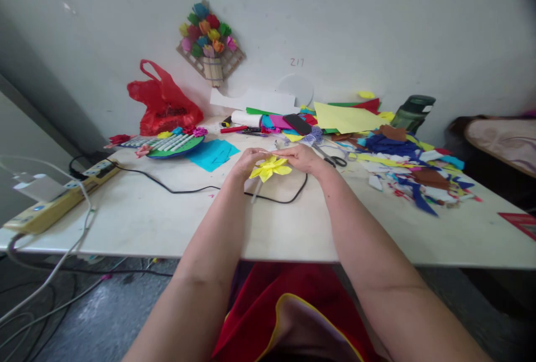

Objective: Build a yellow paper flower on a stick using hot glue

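Observation:
A yellow flower [271,168] with pointed petals, apparently cut from paper or felt, is held between my two hands above the table. My left hand [248,163] is closed on its left edge, fingers curled in. From the other side my right hand [302,157] grips its far right part, the fingertips meeting near the left ones. What the fingertips pinch behind the petals is partly hidden. Below the flower a thin whitish stick [255,190] slants down, next to a black cable [276,200]. Black-handled scissors [335,160] lie just beyond my right wrist.
Colourful scraps [419,166] are heaped at the right, near a dark green bottle [412,113]. A red plastic bag [163,102], a decorated green disc [176,147] and blue sheets [213,154] lie left. A power strip [62,197] with cables runs along the left edge.

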`<state>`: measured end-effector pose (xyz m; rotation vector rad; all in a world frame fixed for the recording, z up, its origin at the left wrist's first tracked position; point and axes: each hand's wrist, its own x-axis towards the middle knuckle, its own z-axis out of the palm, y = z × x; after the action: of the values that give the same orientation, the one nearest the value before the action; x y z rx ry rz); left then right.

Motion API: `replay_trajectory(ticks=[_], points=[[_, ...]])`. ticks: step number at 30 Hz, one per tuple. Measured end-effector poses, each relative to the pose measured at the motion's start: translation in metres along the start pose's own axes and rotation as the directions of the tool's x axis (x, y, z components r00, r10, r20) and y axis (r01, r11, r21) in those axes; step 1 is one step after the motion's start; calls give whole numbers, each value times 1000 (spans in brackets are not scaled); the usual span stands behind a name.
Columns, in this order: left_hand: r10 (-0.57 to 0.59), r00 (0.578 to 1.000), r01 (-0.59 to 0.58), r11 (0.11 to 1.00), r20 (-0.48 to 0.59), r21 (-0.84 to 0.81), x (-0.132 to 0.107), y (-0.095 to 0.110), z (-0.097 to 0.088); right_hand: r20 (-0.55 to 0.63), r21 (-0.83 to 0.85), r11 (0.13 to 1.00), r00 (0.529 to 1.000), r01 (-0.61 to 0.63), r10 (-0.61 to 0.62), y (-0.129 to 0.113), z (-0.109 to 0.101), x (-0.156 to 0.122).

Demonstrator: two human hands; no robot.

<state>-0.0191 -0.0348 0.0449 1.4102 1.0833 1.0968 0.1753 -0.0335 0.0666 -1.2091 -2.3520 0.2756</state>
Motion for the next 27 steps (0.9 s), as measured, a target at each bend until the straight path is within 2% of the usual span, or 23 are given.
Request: replay_trajectory(ticks=[10, 17, 22, 27], points=[[-22, 995, 25, 999, 93, -36, 4, -4, -4, -27, -80, 996, 999, -33, 31, -1, -2, -1], [7, 990, 2, 998, 139, -66, 4, -7, -5, -34, -100, 994, 999, -42, 39, -1, -3, -2], [-8, 992, 14, 999, 126, -45, 3, -3, -4, -40, -83, 996, 999, -33, 30, 3, 0, 0], [-38, 993, 49, 995, 115, -91, 1, 0, -1, -41, -77, 997, 999, -25, 22, 5, 1, 2]])
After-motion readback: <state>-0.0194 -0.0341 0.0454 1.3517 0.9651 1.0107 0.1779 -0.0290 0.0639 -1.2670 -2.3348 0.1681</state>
